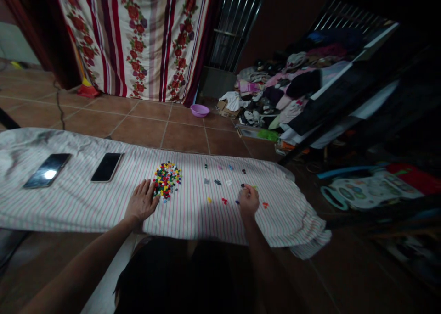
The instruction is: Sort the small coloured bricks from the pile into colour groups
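A pile of small multicoloured pieces (167, 180), like tiny beads or bricks, lies on a striped cloth (193, 217). My left hand (142, 199) rests flat on the cloth at the pile's left edge, fingers stretched out and touching it. To the right, small same-coloured groups are set out in rough rows, among them red pieces (224, 201), a yellow one (209, 199), white ones (229, 182) and orange ones (265, 205). Over these groups my right hand (249, 201) is pinched, its fingertips beside a dark piece (242, 185). Whatever the pinch holds is too small to make out.
Two phones (106, 167) (47, 171) lie on the cloth at left. Beyond are a tiled floor, a purple basin (200, 110) and a floral curtain (138, 38). A heap of clothes (275, 84) fills the back right, near a dark slanting bar (303, 142).
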### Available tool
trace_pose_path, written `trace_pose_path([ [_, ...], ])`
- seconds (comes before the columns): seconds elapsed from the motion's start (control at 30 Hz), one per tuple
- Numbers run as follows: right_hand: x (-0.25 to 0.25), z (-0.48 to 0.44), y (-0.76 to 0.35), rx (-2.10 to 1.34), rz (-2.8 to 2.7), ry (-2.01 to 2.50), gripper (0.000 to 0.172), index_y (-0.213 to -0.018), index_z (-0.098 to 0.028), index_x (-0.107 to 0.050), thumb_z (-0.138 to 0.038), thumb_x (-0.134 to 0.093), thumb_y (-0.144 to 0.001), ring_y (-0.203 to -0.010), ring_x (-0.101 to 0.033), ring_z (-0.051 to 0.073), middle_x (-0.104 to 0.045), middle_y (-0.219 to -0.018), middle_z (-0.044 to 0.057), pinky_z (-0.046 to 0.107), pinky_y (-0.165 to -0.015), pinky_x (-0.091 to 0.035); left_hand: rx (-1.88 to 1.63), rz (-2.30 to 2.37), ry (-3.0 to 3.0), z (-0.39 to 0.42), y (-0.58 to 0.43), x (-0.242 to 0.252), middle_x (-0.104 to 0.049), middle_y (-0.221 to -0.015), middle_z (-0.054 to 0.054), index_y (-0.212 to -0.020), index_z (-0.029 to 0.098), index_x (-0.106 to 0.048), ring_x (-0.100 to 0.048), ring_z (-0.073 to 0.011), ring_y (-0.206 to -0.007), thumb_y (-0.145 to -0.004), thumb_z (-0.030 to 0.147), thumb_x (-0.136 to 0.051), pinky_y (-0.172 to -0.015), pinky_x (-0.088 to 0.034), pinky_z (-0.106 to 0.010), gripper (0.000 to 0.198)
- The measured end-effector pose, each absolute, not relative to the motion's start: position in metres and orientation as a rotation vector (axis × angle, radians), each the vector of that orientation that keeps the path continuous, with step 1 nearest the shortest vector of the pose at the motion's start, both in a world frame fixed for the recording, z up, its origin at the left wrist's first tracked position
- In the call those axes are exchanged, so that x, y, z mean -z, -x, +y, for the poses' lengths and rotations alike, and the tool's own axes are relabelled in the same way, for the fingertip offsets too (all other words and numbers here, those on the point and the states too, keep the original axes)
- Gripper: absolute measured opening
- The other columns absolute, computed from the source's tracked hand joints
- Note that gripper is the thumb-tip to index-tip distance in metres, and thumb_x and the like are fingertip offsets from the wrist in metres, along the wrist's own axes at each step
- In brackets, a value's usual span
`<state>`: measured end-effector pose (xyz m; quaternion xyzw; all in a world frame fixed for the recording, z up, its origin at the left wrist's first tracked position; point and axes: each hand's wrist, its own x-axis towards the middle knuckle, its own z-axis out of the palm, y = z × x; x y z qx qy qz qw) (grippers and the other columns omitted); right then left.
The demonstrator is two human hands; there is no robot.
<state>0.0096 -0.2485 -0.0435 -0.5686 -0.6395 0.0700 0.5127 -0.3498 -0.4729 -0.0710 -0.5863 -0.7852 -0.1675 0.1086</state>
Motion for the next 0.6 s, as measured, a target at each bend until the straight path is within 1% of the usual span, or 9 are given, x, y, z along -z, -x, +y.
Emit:
trace_pose_path([
  [0.1, 0.044, -0.266, 0.025, -0.248, -1.623, 1.290, 0.039, -0.093, -0.013, -0.067, -0.038, -0.038, -0.082, -0.080, -0.059, 0.020, -0.066, -0.089, 0.014, 0.032, -0.071, -0.049, 0.487, -2.301, 1.725, -0.473, 0.350, 0.072, -0.046, -0.141, -0.023, -0.135, 0.005, -0.047, -0.037, -0.0333, -0.137, -0.091, 0.047, -0.037, -0.110, -0.033, -0.049, 0.062],
  [0.2, 0.046, -0.286, 0.059, -0.362, -1.735, 1.192, 0.037, -0.095, -0.015, -0.067, -0.035, -0.038, -0.086, -0.082, -0.061, 0.020, -0.067, -0.093, 0.012, 0.031, -0.070, -0.050, 0.507, -2.288, 1.720, -0.473, 0.350, 0.073, -0.047, -0.141, -0.022, -0.135, 0.006, -0.047, -0.037, -0.0333, -0.137, -0.091, 0.047, -0.037, -0.109, -0.033, -0.049, 0.061],
  [0.27, 0.049, -0.298, 0.080, -0.428, -1.807, 1.113, 0.033, -0.095, -0.017, -0.067, -0.033, -0.039, -0.086, -0.081, -0.061, 0.019, -0.068, -0.092, 0.010, 0.030, -0.070, -0.051, 0.526, -2.283, 1.714, -0.473, 0.350, 0.073, -0.047, -0.141, -0.022, -0.135, 0.007, -0.047, -0.037, -0.0338, -0.136, -0.091, 0.047, -0.037, -0.108, -0.034, -0.050, 0.061],
  [0.43, 0.053, -0.321, 0.124, -0.546, -1.973, 0.958, 0.029, -0.099, -0.019, -0.068, -0.025, -0.042, -0.087, -0.086, -0.062, 0.018, -0.068, -0.095, 0.008, 0.031, -0.076, -0.052, 0.495, -2.296, 1.715, -0.473, 0.349, 0.070, -0.049, -0.140, -0.021, -0.135, 0.007, -0.047, -0.038, -0.0332, -0.135, -0.091, 0.047, -0.036, -0.108, -0.034, -0.049, 0.061],
  [0.53, 0.052, -0.333, 0.147, -0.616, -2.060, 0.916, 0.028, -0.099, -0.021, -0.069, -0.022, -0.044, -0.087, -0.087, -0.062, 0.018, -0.068, -0.095, 0.006, 0.029, -0.078, -0.052, 0.479, -2.298, 1.728, -0.473, 0.348, 0.068, -0.048, -0.140, -0.023, -0.134, 0.004, -0.047, -0.038, -0.0339, -0.136, -0.091, 0.046, -0.034, -0.109, -0.032, -0.048, 0.061],
  [0.6, 0.052, -0.341, 0.161, -0.650, -2.126, 0.881, 0.027, -0.098, -0.022, -0.070, -0.021, -0.045, -0.088, -0.089, -0.062, 0.017, -0.068, -0.095, 0.005, 0.029, -0.080, -0.051, 0.489, -2.298, 1.733, -0.474, 0.348, 0.068, -0.048, -0.140, -0.022, -0.135, 0.005, -0.047, -0.037, -0.0336, -0.136, -0.092, 0.045, -0.033, -0.109, -0.032, -0.049, 0.060],
])
